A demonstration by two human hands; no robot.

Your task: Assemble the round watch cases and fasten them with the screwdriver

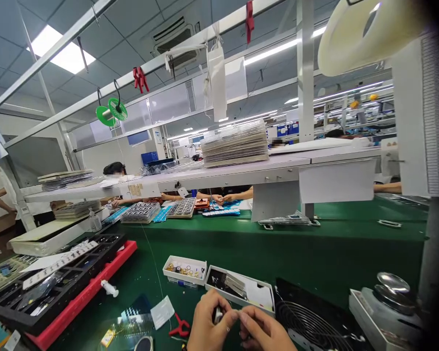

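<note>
Both of my hands are at the bottom centre of the head view, fingertips meeting over the green table. My left hand (pixel 211 322) is curled, with a small metallic or dark piece partly visible inside its fingers. Thumb and index finger of my right hand (pixel 260 329) are pinched together against the left thumb; whatever lies between them is too small to make out. Just beyond the hands is a white box (pixel 272 301) holding metal pieces and a white card. A red clip (pixel 180 326) and a small white sheet (pixel 163 312) lie left of my left hand.
A small white tray (pixel 185 278) holds gold-coloured rings. At left stands a black compartment tray (pixel 106 251) with a red edge (pixel 84 297). A black fan (pixel 309 317) and a metal-topped container (pixel 393 297) are at right. A shelf (pixel 223 178) crosses above; other people's hands show behind.
</note>
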